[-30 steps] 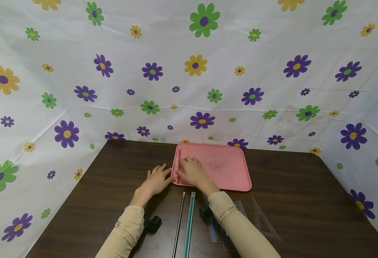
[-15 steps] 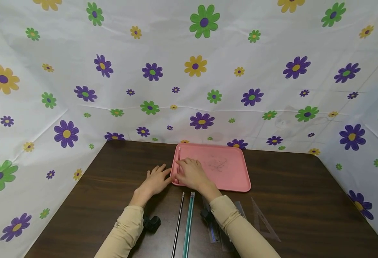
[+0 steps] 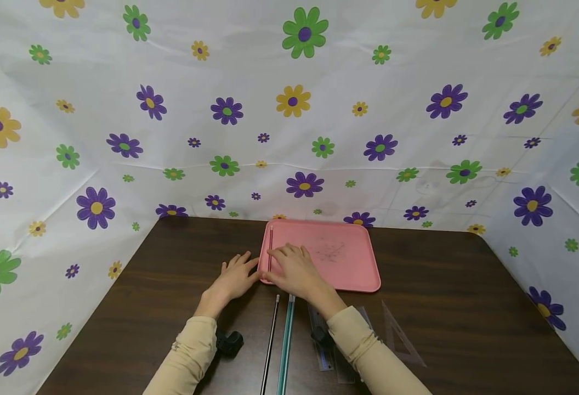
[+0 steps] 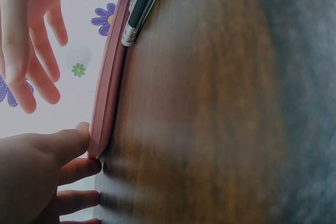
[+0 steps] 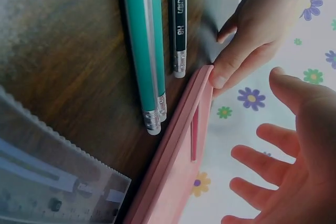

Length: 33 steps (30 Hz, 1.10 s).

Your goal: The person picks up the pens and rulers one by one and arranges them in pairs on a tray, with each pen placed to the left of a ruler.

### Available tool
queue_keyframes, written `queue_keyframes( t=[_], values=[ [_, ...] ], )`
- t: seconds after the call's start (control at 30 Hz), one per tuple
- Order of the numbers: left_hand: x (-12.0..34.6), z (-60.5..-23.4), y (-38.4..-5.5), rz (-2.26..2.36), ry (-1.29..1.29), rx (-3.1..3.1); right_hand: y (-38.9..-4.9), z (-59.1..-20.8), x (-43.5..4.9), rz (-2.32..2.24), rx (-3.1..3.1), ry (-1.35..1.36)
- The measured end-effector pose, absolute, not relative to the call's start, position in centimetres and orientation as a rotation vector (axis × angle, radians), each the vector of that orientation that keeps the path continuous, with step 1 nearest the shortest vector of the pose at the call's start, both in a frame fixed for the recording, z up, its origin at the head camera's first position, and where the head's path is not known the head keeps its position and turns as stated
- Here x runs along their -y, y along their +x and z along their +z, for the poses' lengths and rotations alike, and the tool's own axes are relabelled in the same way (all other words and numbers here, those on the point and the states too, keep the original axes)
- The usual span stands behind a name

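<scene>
A pink tray (image 3: 348, 274) lies at the back of the table, with a slim red pencil (image 3: 271, 239) along its left side. My left hand (image 3: 232, 280) is spread beside the tray's near left corner; in the left wrist view its thumb (image 4: 73, 140) touches the rim. Over the tray's left part hovers my right hand (image 3: 296, 269), fingers spread and empty in the right wrist view. In front of the tray lie a black pencil (image 3: 270, 345) and teal pencils (image 3: 286, 345), eraser ends toward it.
Clear rulers (image 3: 323, 354) lie partly under the right forearm, and a clear set square (image 3: 410, 359) is to their right. Dark straps with small devices (image 3: 229, 344) are on the wrists. A flowered cloth (image 3: 329, 109) hangs behind the brown table (image 3: 447, 285).
My right hand has drawn slightly toward the tray's near edge, uncovering more of the red pencil. My left hand stays at the corner. The head view has shifted a little.
</scene>
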State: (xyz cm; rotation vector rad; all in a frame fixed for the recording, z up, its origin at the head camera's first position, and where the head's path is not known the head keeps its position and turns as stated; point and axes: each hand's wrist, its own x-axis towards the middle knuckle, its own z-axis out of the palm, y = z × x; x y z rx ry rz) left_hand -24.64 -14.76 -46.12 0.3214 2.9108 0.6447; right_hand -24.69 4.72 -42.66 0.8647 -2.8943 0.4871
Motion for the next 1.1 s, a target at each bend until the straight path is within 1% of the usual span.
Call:
queue_keyframes(
  t=[0.53,1.1],
  values=[
    [14.9,-46.2,-24.6,0.674,0.316,-2.905,-22.7,-42.6,-6.4,0.447,2.911,0.945],
    [14.7,-46.2,-24.6,0.646,0.319,-2.905,-21.0,-42.4,-8.2,0.477,2.976,0.925]
  ],
)
